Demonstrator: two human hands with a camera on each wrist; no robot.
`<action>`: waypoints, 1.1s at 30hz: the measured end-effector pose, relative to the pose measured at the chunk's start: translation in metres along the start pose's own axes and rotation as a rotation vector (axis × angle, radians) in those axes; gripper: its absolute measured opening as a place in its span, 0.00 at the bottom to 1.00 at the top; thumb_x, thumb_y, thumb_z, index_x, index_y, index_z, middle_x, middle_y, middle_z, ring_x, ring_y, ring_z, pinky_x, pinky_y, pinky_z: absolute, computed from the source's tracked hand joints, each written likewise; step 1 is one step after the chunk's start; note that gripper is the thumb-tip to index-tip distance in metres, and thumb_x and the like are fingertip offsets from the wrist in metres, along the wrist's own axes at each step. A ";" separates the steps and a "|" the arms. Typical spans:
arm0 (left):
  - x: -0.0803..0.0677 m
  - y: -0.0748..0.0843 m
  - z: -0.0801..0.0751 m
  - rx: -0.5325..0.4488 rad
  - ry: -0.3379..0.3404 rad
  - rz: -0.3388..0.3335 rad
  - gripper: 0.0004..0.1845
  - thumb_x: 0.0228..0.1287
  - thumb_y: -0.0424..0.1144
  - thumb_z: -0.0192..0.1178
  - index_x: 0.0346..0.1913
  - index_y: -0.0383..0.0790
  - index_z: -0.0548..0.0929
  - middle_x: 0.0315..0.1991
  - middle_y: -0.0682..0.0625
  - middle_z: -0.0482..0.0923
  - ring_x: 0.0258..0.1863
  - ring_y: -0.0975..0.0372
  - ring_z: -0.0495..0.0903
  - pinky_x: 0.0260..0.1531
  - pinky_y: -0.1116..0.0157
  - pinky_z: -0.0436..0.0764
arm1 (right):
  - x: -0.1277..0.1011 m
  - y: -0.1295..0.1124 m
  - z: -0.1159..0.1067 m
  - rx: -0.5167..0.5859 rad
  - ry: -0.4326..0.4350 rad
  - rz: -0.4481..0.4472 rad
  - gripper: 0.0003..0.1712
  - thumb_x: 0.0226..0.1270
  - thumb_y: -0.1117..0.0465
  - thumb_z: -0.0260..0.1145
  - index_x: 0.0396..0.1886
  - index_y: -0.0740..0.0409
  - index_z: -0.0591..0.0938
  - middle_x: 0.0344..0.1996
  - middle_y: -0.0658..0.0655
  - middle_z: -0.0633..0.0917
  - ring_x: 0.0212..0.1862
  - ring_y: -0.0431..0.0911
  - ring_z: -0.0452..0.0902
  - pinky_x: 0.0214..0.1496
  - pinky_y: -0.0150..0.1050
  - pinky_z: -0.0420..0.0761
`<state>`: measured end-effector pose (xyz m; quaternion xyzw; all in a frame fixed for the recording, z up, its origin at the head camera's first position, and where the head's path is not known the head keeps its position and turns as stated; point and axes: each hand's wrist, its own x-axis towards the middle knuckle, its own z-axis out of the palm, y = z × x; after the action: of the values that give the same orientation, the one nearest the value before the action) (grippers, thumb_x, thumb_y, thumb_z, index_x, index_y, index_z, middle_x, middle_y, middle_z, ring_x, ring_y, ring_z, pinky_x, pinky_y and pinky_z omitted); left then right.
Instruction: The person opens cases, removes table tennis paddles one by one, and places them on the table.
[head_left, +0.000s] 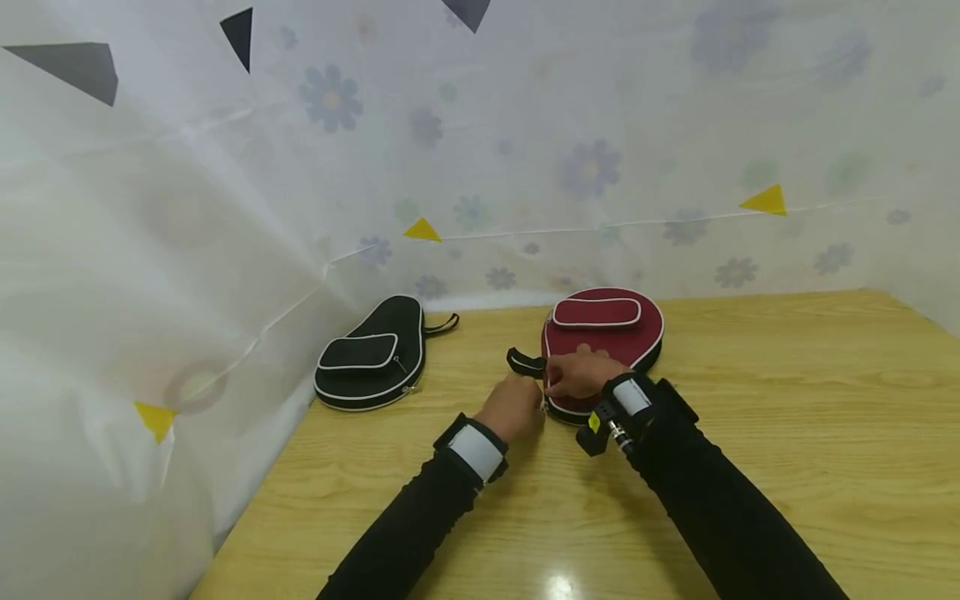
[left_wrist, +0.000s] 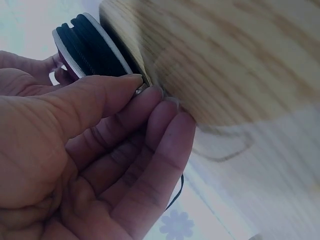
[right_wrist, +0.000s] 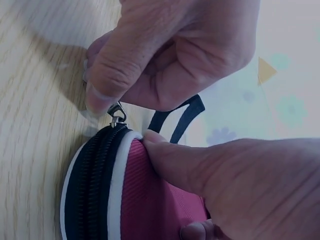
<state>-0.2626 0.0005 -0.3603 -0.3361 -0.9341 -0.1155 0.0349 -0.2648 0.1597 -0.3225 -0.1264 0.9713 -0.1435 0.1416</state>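
A red table tennis bat case with white piping and a front pocket lies on the table. My left hand is at its near left end, pinching the metal zipper pull between thumb and forefinger. In the right wrist view, the black zipper runs along the case's side with its teeth together near the slider. My right hand grips the case at its narrow end, thumb on the red face close to the piping. A black wrist strap sticks out beside both hands.
A black bat case with white piping and a small loop lies at the table's left edge. Behind the wooden table hangs a flowered white sheet, with yellow pennants on a string. The sheet also borders the left side.
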 end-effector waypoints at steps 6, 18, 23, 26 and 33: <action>0.003 0.001 0.001 -0.003 -0.022 -0.018 0.21 0.60 0.29 0.67 0.12 0.41 0.72 0.13 0.57 0.65 0.16 0.63 0.64 0.19 0.68 0.63 | -0.001 0.004 -0.002 -0.026 -0.025 -0.021 0.10 0.72 0.53 0.65 0.48 0.52 0.82 0.42 0.54 0.78 0.47 0.52 0.67 0.48 0.49 0.72; 0.006 0.006 0.002 0.036 -0.023 -0.023 0.16 0.62 0.30 0.67 0.18 0.40 0.78 0.17 0.54 0.73 0.19 0.64 0.70 0.22 0.66 0.71 | -0.003 0.011 -0.006 -0.044 -0.089 -0.036 0.10 0.72 0.54 0.66 0.48 0.51 0.81 0.44 0.58 0.74 0.48 0.53 0.68 0.47 0.49 0.74; 0.007 0.009 0.002 0.029 -0.047 -0.038 0.19 0.63 0.31 0.67 0.15 0.41 0.75 0.15 0.56 0.68 0.18 0.64 0.67 0.20 0.68 0.68 | -0.004 0.014 -0.008 -0.054 -0.137 -0.074 0.09 0.72 0.56 0.66 0.47 0.52 0.80 0.44 0.57 0.75 0.48 0.54 0.68 0.49 0.49 0.75; 0.007 0.010 0.001 0.025 -0.046 -0.025 0.19 0.62 0.31 0.67 0.15 0.41 0.74 0.15 0.56 0.67 0.18 0.64 0.67 0.20 0.68 0.68 | -0.005 0.016 -0.010 -0.059 -0.147 -0.076 0.09 0.71 0.56 0.67 0.47 0.51 0.80 0.45 0.57 0.75 0.49 0.54 0.68 0.49 0.49 0.75; 0.003 0.012 0.000 0.021 -0.038 -0.014 0.17 0.61 0.31 0.68 0.16 0.40 0.76 0.16 0.55 0.69 0.18 0.64 0.68 0.21 0.68 0.69 | -0.006 0.017 -0.008 -0.050 -0.153 -0.060 0.09 0.71 0.55 0.67 0.47 0.49 0.80 0.46 0.59 0.73 0.49 0.55 0.68 0.49 0.50 0.74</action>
<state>-0.2573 0.0118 -0.3575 -0.3312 -0.9381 -0.0995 0.0198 -0.2649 0.1795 -0.3193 -0.1697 0.9567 -0.1132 0.2076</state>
